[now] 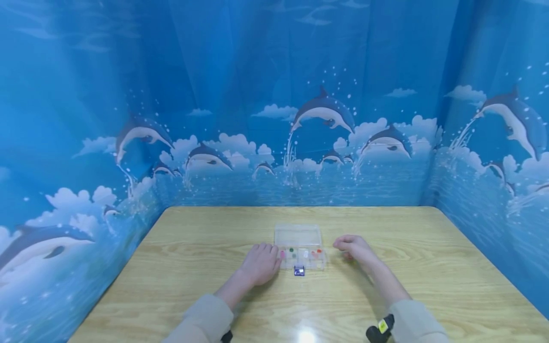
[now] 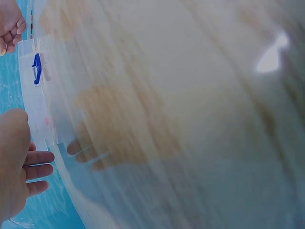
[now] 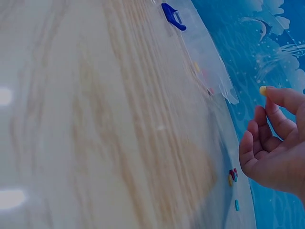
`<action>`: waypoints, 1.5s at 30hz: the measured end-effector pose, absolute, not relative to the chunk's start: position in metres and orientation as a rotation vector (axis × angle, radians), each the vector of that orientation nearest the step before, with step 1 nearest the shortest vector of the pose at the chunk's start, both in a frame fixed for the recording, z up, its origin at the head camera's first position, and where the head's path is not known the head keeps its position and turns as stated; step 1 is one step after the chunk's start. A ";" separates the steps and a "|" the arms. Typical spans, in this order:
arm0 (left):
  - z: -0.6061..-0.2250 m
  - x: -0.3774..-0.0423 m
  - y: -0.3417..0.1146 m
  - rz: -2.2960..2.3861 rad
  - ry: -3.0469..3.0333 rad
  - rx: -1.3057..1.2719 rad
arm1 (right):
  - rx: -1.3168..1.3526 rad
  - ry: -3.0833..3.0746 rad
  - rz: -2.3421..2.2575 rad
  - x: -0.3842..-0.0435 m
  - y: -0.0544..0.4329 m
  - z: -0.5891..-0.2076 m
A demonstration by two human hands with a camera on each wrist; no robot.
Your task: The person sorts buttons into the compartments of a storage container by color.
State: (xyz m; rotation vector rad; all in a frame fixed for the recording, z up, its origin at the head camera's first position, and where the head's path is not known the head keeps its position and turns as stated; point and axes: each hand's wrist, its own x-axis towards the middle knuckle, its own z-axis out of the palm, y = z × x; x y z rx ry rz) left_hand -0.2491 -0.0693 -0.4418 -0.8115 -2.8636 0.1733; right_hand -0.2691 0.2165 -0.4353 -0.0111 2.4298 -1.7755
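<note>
A clear plastic compartment box [image 1: 302, 265] lies on the table with its see-through lid [image 1: 298, 235] folded back behind it. Small pink, green, white and red pieces lie in its compartments, and a blue latch [image 1: 299, 271] sits at the front. My left hand [image 1: 260, 263] rests at the box's left end, its fingers [image 2: 39, 171] fairly straight. To the right of the box, my right hand [image 1: 356, 248] is raised over the table. Between its thumb and forefinger it pinches a small rounded yellow piece [image 3: 263, 90]; the other fingers are curled in.
Several small red, yellow and blue pieces [image 3: 232, 176] lie on the wood-grain table [image 1: 206, 228] beneath my right hand. A blue curtain [image 1: 240, 95] printed with dolphins surrounds the table's back and sides. Bright light reflects from the tabletop near the front.
</note>
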 end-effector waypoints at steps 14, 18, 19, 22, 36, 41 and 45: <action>-0.444 -0.251 -0.070 0.198 -2.849 -0.815 | -0.067 2.467 -1.681 -0.270 0.198 -0.442; -0.444 -0.252 -0.070 0.205 -2.842 -0.814 | -0.114 2.487 -1.649 -0.271 0.193 -0.443; -0.444 -0.252 -0.070 0.207 -2.840 -0.814 | -0.126 2.495 -1.641 -0.271 0.192 -0.443; -0.444 -0.252 -0.070 0.216 -2.839 -0.814 | -0.157 2.518 -1.623 -0.270 0.190 -0.442; -0.442 -0.250 -0.070 0.202 -2.850 -0.816 | -0.053 2.510 -1.621 -0.271 0.194 -0.443; -0.441 -0.249 -0.070 0.194 -2.855 -0.814 | -0.053 2.520 -1.627 -0.269 0.202 -0.440; -0.440 -0.248 -0.069 0.192 -2.857 -0.806 | -0.044 2.527 -1.633 -0.269 0.210 -0.440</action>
